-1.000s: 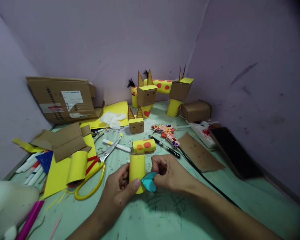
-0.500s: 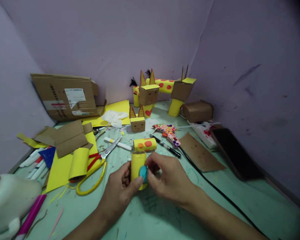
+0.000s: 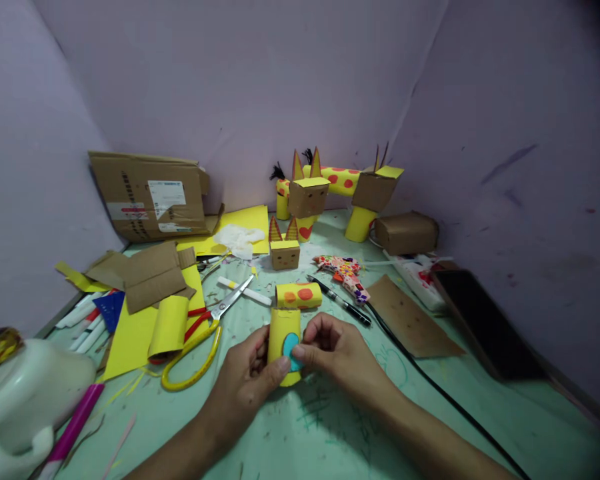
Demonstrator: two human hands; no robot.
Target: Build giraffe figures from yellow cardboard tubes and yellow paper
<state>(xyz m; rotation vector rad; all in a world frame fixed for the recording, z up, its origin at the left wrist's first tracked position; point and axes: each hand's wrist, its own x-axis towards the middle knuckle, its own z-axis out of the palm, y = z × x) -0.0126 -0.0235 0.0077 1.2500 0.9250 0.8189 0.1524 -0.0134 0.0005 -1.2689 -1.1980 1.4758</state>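
A yellow paper-covered tube (image 3: pixel 279 328) is held upright by my left hand (image 3: pixel 247 370), whose fingers wrap behind it with the thumb across the lower front. On the tube's front lies a flat blue oval piece (image 3: pixel 291 343), touched at its lower left by my left thumb. My right hand (image 3: pixel 333 350) is closed at the tube's right side, its thumb tip on the blue oval; whether it also grips the tube's edge is hidden. Just behind lies a yellow tube with orange spots (image 3: pixel 299 295). A small cardboard box head with striped ears (image 3: pixel 285 257) stands farther back.
Scissors with yellow handles (image 3: pixel 195 357) and a white marker (image 3: pixel 245 291) lie to the left. At right are a black pen (image 3: pixel 340 301), a patterned glue gun (image 3: pixel 347 273) with its black cord, and a phone (image 3: pixel 485 327). Spotted giraffe figures (image 3: pixel 363 190) stand behind.
My right thumb has come down onto the blue oval, which now lies flatter and shows more of its length on the tube. The whole view has shifted slightly.
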